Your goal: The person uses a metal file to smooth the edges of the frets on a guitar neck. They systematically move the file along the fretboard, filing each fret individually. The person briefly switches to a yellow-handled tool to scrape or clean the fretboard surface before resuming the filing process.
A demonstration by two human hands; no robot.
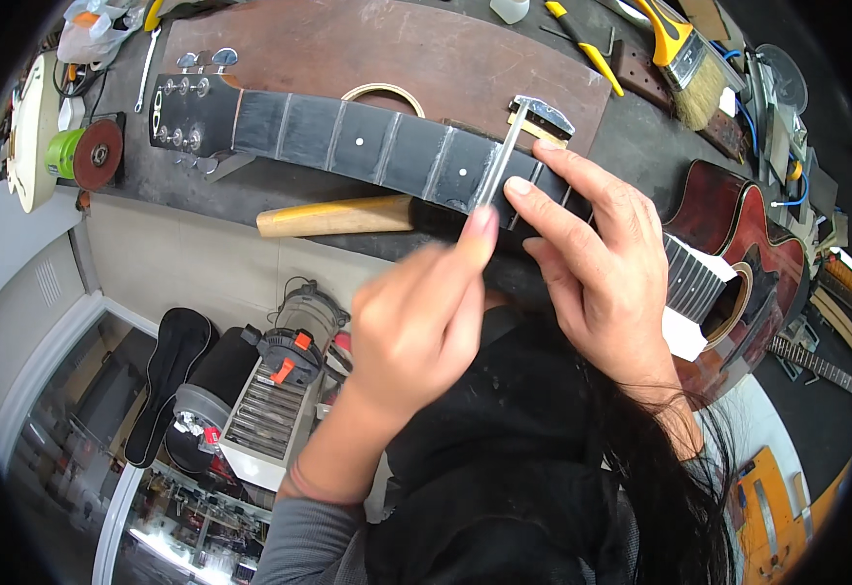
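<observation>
A guitar neck (348, 141) with a black fretboard lies across the bench, its headstock (192, 115) and tuning pegs to the left. My left hand (421, 312), slightly blurred, is closed round the near end of a slim metal file (507, 151). The file lies slantwise over the fretboard, along a fret with whitish dust beside it. My right hand (606, 258) is open, fingertips resting on the fretboard just right of the file. Beyond the file's far end sits a silver metal piece with a curved edge (548, 112).
A brown board (484, 58) lies under the neck. A wooden handle (333, 216) sticks out at the bench's near edge. A brush (684, 68) and a yellow knife (587, 49) lie far right. A red guitar (723, 210) stands at right; a sanding disc (96, 154) is at left.
</observation>
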